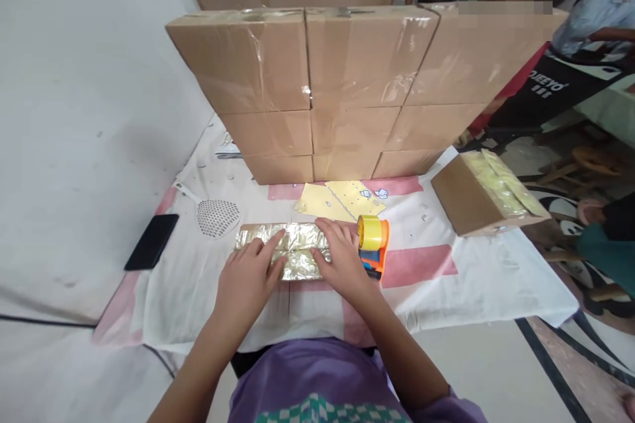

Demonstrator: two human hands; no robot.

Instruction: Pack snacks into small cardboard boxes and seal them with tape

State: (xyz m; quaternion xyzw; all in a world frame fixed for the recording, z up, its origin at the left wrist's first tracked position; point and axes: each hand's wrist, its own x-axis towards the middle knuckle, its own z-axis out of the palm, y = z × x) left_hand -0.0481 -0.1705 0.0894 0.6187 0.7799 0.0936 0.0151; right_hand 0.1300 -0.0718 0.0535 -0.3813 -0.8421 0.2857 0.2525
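A long flat packet wrapped in shiny gold foil lies on the white and pink cloth in front of me. My left hand rests on its left half, fingers stretched out flat on the foil. My right hand presses on its right end, fingers spread and flat. An orange tape dispenser with a yellow roll stands right beside my right hand, touching or nearly touching it.
Yellow paper sheets lie behind the packet. A wall of stacked cardboard boxes blocks the back. An open box of yellow packets sits at the right, a black phone and a mesh strainer at the left. People sit beyond.
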